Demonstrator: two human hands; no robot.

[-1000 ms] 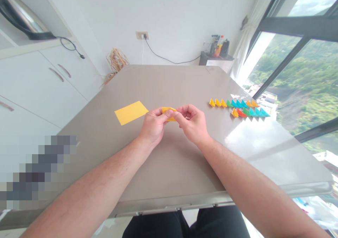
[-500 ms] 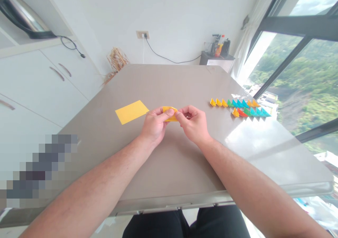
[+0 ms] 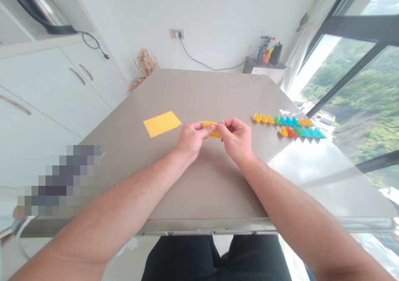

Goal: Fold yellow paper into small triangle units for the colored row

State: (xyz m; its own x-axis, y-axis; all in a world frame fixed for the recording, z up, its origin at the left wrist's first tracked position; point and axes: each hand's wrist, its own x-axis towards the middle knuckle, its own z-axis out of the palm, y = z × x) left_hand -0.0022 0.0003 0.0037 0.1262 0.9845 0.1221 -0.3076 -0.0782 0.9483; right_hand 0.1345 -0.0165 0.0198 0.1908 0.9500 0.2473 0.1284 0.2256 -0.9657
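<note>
Between my two hands, just above the middle of the table (image 3: 205,94), is a small folded piece of yellow paper (image 3: 213,134). My left hand (image 3: 191,140) pinches its left part, thumb on top. The right part is pinched by my right hand (image 3: 237,139), with the two thumbs close together. Fingers cover much of the paper, so its full shape is hidden. A flat sheet of yellow paper (image 3: 162,124) lies to the left of my left hand. Over on the right stand two rows of small folded paper boats (image 3: 292,132) in yellow, green, blue, orange and red.
Bright windows (image 3: 346,77) border the table on the right. White cabinets (image 3: 46,85) with a kettle (image 3: 46,8) above stand at the left. Behind the table, a small dark cabinet (image 3: 264,65) holds bottles. A blurred patch covers something at the left edge.
The view has shifted, so everything on the table appears slightly higher and further right. Both hands keep their pinch on the folded yellow paper, with only slight finger movement.
</note>
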